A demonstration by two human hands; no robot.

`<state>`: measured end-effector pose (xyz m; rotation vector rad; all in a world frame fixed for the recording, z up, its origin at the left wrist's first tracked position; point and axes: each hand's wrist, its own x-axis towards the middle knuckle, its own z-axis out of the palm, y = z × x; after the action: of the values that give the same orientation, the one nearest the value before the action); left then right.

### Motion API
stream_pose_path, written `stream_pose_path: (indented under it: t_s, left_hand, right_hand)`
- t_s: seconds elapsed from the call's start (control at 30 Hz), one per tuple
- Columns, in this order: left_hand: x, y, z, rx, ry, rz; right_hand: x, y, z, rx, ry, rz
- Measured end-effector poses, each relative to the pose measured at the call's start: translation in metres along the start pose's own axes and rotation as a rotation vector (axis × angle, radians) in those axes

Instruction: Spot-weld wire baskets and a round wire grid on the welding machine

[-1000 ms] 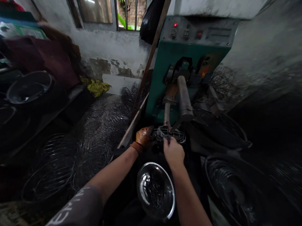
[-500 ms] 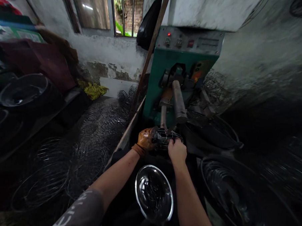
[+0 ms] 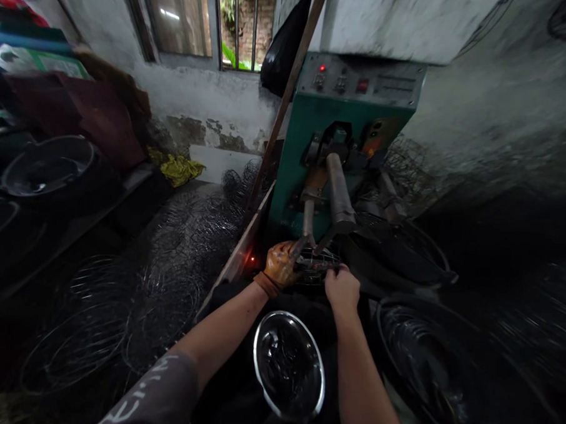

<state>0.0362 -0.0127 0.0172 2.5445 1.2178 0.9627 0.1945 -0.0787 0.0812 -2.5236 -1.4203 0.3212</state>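
Note:
My left hand (image 3: 280, 266), in a stained orange glove, is closed on the left side of a small wire rack (image 3: 314, 274). My right hand (image 3: 343, 289), bare, pinches the rack's right edge. The rack sits right at the lower tips of a green spot welder (image 3: 295, 150), partly hidden by my fingers and in shadow. Above it the thick upper electrode arm (image 3: 340, 192) slants down toward me. Between my forearms a shiny metal bowl (image 3: 257, 354) holds small dark wire pieces (image 3: 288, 362).
Heaps of wire racks (image 3: 179, 232) cover the floor at left. A dark basin (image 3: 382, 310) with wire rings stands at right, another round tub (image 3: 444, 269) behind it. A wooden board (image 3: 244, 241) runs beside the machine. A small orange spark (image 3: 253, 259) glows near it.
An orange spark has appeared left of my gloved hand. Both hands keep hold of the rack, and my right hand has moved slightly right and down. The view has shifted a little.

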Motion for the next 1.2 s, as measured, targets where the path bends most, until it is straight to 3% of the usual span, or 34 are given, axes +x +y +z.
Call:
stream_pose_path:
  t_s: [0.3, 0.47, 0.53, 0.63, 0.7, 0.77, 0.97, 1.2]
  left_hand:
    - [0.002, 0.009, 0.004, 0.002, 0.007, -0.016]
    - [-0.008, -0.003, -0.021, -0.034, 0.042, -0.065]
    - [-0.018, -0.023, -0.039, 0.010, -0.058, -0.182]
    - [-0.037, -0.056, -0.060, 0.115, -0.397, -0.556]
    - [-0.047, -0.073, -0.063, 0.089, -0.574, -0.683]
    - [-0.051, -0.081, -0.057, 0.032, -0.610, -0.635]
    - [-0.038, -0.076, -0.024, -0.062, -0.497, -0.443]
    - [-0.021, -0.058, -0.016, -0.111, -0.448, -0.328]
  right_hand:
    - [0.006, 0.007, 0.006, -0.013, 0.040, -0.020]
    - [0.016, 0.018, 0.016, -0.059, 0.100, -0.063]
    - [0.020, 0.021, 0.017, -0.082, 0.104, -0.069]
    - [0.025, 0.023, 0.017, -0.087, 0.091, -0.060]
    - [0.026, 0.024, 0.016, -0.072, 0.080, -0.032]
    - [0.028, 0.026, 0.016, -0.051, 0.081, -0.016]
    - [0.037, 0.037, 0.022, -0.030, 0.127, -0.046]
    - [0.044, 0.046, 0.027, 0.032, 0.161, -0.059]
